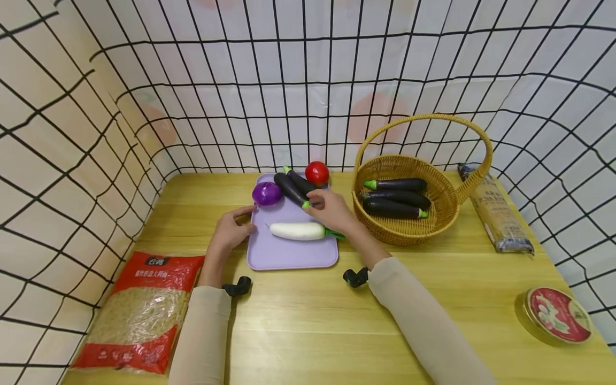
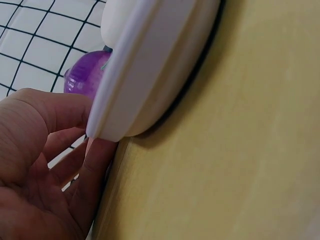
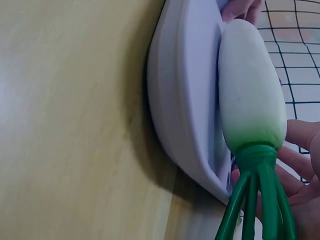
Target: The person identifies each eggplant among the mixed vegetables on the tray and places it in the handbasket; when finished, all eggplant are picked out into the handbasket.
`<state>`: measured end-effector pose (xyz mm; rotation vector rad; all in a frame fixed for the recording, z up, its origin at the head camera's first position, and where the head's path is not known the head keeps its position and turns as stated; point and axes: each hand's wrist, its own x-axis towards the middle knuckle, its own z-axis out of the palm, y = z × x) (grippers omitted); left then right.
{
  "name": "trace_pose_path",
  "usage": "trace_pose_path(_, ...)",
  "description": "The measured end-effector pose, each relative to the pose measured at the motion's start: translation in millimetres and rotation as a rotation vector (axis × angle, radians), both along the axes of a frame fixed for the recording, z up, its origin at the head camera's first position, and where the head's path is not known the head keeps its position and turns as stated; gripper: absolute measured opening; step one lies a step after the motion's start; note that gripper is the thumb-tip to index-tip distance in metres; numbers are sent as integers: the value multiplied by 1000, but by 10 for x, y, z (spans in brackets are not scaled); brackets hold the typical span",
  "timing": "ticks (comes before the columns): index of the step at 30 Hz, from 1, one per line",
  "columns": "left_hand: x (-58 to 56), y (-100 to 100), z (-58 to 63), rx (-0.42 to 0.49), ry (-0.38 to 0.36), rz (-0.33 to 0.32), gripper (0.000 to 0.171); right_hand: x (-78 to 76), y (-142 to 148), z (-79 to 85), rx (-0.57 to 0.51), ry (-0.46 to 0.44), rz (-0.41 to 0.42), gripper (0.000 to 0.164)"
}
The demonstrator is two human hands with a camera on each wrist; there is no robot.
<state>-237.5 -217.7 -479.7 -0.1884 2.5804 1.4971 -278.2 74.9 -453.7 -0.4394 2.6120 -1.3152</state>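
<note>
My left hand (image 1: 230, 231) holds the left rim of a lilac tray (image 1: 289, 259), thumb and fingers on either side of the edge in the left wrist view. My right hand (image 1: 334, 209) reaches over the tray's right side, fingertips curled at the green end of a dark eggplant (image 1: 290, 188). A second eggplant (image 1: 300, 181) lies beside it, partly covered by the hand. In the right wrist view a white radish (image 3: 250, 85) with green stalks hides part of that hand. A purple onion (image 1: 267, 194) and a tomato (image 1: 317, 173) sit on the tray's far part.
Right of the tray stands a wicker basket (image 1: 452, 214) with a tall handle, holding several eggplants (image 1: 397, 198). A long packet (image 1: 498, 214) and a round tin (image 1: 558, 315) lie further right. A red pasta bag (image 1: 139, 310) lies front left. Black wire grid (image 1: 298, 85) encloses the table.
</note>
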Motion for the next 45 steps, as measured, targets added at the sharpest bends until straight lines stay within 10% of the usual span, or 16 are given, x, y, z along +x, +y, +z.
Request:
trace_pose_path(27, -10, 11, -24, 5, -4, 3, 60, -80, -273, -105, 112, 47, -142, 40)
trace_pose_path(45, 0, 1, 13, 33, -19, 22, 58, 232, 165, 329, 96, 154, -73, 39)
